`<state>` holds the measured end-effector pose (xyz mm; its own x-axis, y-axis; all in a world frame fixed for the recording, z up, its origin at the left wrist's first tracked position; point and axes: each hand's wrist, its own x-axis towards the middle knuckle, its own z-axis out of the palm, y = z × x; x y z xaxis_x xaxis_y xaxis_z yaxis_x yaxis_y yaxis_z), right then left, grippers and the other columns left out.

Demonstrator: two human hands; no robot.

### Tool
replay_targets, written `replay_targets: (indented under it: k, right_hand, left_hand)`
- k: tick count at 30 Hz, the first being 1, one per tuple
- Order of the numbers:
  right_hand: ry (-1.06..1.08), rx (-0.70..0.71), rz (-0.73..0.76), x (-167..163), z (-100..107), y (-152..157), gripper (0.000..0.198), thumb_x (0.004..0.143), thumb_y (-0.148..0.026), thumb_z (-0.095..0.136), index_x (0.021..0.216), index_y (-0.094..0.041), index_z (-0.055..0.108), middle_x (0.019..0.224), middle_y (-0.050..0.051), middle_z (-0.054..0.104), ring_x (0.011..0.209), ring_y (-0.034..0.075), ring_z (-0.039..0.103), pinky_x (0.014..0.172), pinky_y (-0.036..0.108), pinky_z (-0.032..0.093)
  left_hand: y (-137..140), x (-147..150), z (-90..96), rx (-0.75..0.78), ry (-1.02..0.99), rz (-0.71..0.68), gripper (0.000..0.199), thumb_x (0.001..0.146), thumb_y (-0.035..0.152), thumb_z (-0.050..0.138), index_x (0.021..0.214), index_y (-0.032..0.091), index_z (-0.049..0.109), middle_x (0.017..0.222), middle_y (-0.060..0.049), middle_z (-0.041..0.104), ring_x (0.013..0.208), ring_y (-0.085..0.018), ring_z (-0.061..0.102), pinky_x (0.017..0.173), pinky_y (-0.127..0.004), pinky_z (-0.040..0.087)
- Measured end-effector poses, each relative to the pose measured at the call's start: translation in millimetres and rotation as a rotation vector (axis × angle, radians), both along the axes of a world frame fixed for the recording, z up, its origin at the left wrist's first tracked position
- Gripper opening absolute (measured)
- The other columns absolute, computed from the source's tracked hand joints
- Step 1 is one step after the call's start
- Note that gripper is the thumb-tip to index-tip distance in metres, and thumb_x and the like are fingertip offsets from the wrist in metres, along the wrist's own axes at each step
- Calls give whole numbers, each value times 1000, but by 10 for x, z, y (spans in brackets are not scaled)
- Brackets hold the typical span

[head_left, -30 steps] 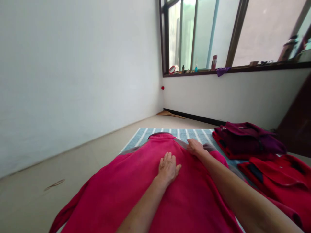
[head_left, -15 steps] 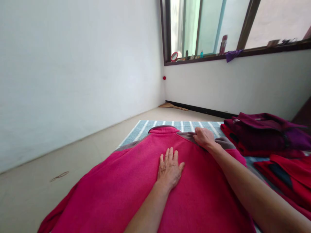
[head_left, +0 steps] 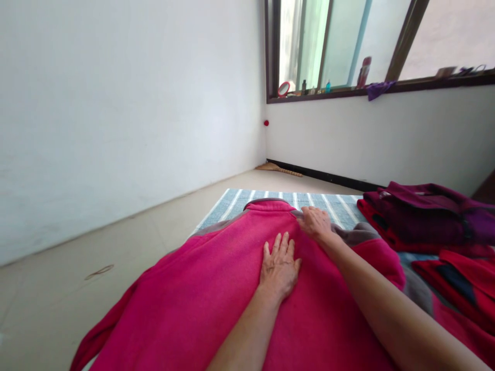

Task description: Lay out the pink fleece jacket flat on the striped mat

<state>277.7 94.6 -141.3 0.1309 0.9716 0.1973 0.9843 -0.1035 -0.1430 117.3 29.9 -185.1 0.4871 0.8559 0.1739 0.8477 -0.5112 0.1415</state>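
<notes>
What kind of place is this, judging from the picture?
Probably a room in a home: a pink fleece garment spread on a striped blue mat on the floor, folded dark red clothes beside it, and toiletry bottles on the windowsill.

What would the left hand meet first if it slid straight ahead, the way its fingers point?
The left hand lies flat on the pink fleece, fingers pointing toward its collar. It would likely reach that collar first, then the striped mat; depth is uncertain.

Pink fleece [head_left: 216, 299] spread on the striped mat [head_left: 240, 198], left hand [head_left: 279, 265] flat on it, right hand [head_left: 316, 222] by the collar at 1 o'clock, folded clothes [head_left: 425, 216] at 3.
</notes>
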Motion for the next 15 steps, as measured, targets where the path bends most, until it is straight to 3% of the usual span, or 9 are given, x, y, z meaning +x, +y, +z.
replay_targets:
  k: [3,9,12,15]
  right_hand:
    - [71,-21,-49,-71,-93,106,42,89,-49,43,104,-15,60,107,15,63,100,30,58,81,39,39]
    - [183,8,-99,-96,-329,136,42,89,-50,42,101,-16,63,102,12,66,95,25,61,74,31,40]
    - [228,26,-136,-118,-305,131,35,86,-46,47,98,-18,64,95,10,67,90,24,61,68,28,40]
    - [268,92,-129,-131,-153,96,26,83,-38,49,93,-19,65,86,7,67,85,22,60,65,27,37]
  left_hand:
    - [-13,-1,-15,-11,-4,6,54,92,42,34,141,20,36,152,-8,26,141,-25,19,111,-56,17]
    - [-39,12,-53,-17,-2,7,56,92,45,32,143,21,34,153,-8,24,140,-26,19,112,-55,17]
    - [-48,17,-48,-23,-1,14,56,93,46,31,142,19,34,153,-8,24,140,-26,20,112,-55,18]
    - [-56,11,-30,-20,1,7,56,93,46,30,141,18,36,153,-9,24,140,-26,19,112,-54,18]
